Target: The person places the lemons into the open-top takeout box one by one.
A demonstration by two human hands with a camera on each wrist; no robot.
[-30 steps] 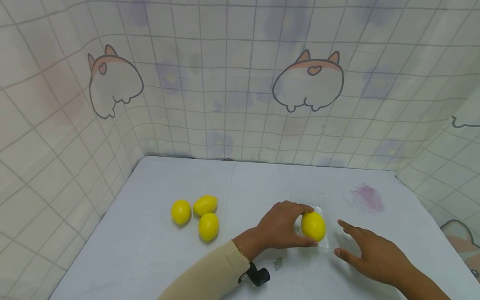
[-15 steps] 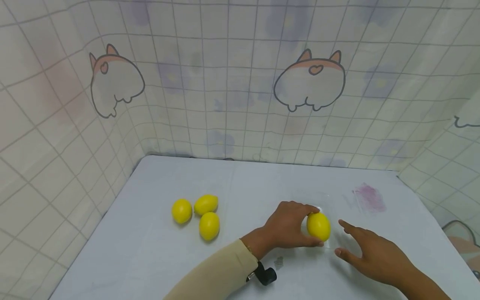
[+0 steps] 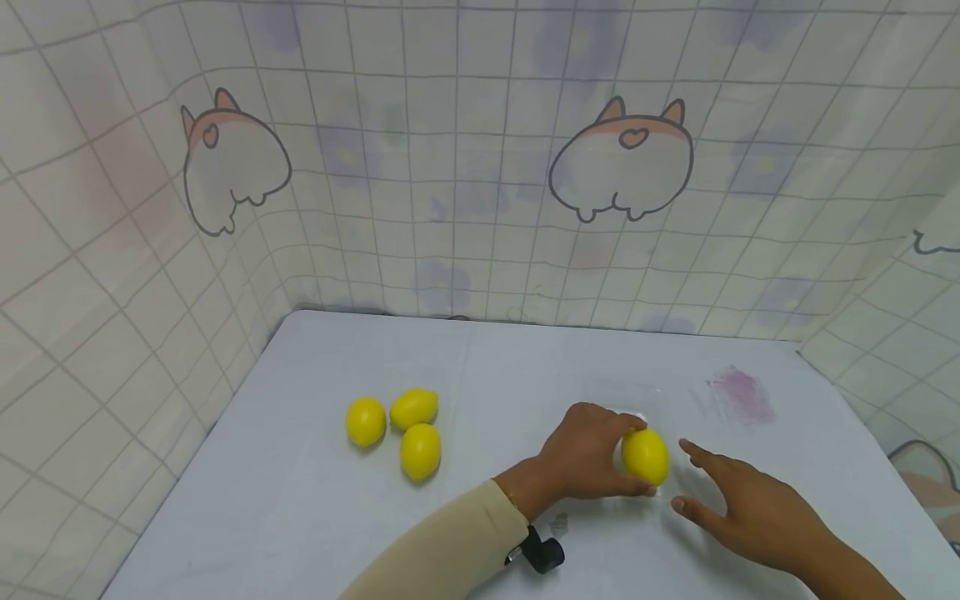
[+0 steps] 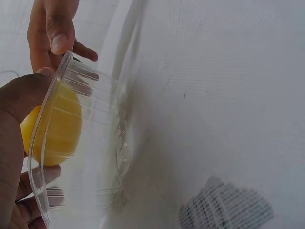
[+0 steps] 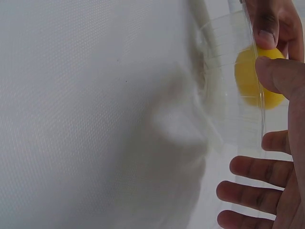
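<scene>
- Yellow lemons: a cluster of three lemons (image 3: 393, 425) lies on the left part of the pale tabletop (image 3: 300, 500), touching or nearly touching one another, well apart from both hands.
- Behind the tabletop hangs a cream grid-patterned curtain (image 3: 450, 167) printed with cartoon animal shapes.
- Near the front edge, the left hand (image 3: 588, 454) extends from a beige sleeve (image 3: 450, 558), with a small black device (image 3: 543, 552) at the wrist.
- That left hand curls its fingers and thumb round a fourth lemon (image 3: 645, 456), right of centre on the tabletop.
- The left wrist view shows this lemon inside a clear plastic container (image 4: 81, 143) that rests on the tabletop; the lemon (image 4: 52, 126) looks low inside it, but whether it touches the bottom cannot be told.
- Judging by this, one lemon is going into the container and is not yet let go; three remain outside it.
- The right hand (image 3: 742, 508) sits just beside the container on its right, fingers spread and relaxed, gripping nothing. In the right wrist view its thumb (image 5: 279, 74) lies against the container's rim.
- Farther right, toward the back, a faint pink stain (image 3: 738, 393) marks the tabletop.
</scene>
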